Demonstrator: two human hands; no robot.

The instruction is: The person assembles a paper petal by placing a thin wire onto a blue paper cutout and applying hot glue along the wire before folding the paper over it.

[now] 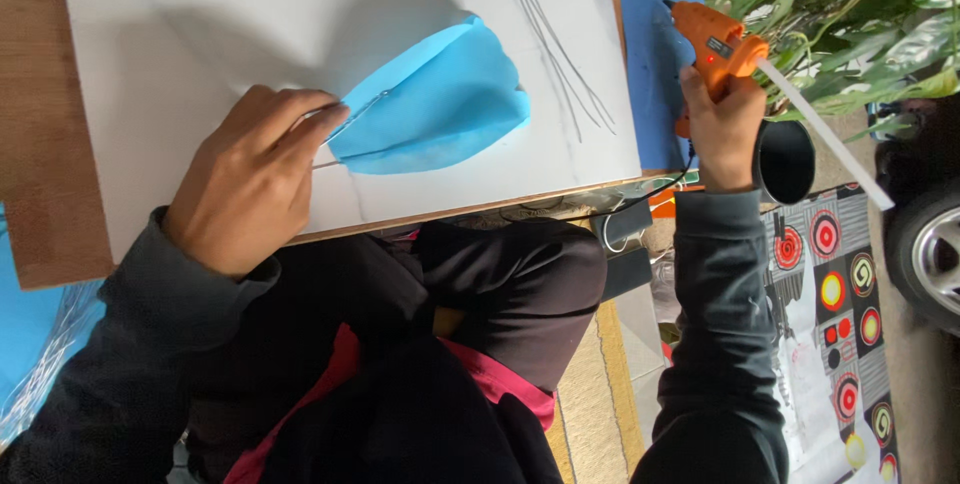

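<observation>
Head view. The left hand [250,179] rests palm-down on the white sheet [200,34], fingers drawn close together. Its fingertips [325,114] press on the left edge of the blue petal-shaped paper piece [440,104], where a thin wire [365,109] runs along the fold. The hand presses the piece flat rather than gripping it. A second end of wire [322,165] projects just below the fingers.

The blue paper piece lies near the middle of the white sheet. It is folded along a raised crease, and its pointed end faces the left hand. The white sheet lies on a wooden board [40,144], which sits across the person's lap.

The right hand [722,134] is closed around the grip of an orange glue gun [715,49], held upright to the right of the board and clear of the blue piece. A white glue stick [825,134] projects from the rear of the gun. The nozzle points toward a flat blue sheet [650,64] lying beside the white sheet.

Several thin grey wires [560,44] lie on the white sheet, between the blue piece and the blue sheet. A dark cup [785,159] stands just beside the right wrist. Green plant leaves [850,14] fill the upper right. A patterned mat [840,324] covers the floor below the right arm.
</observation>
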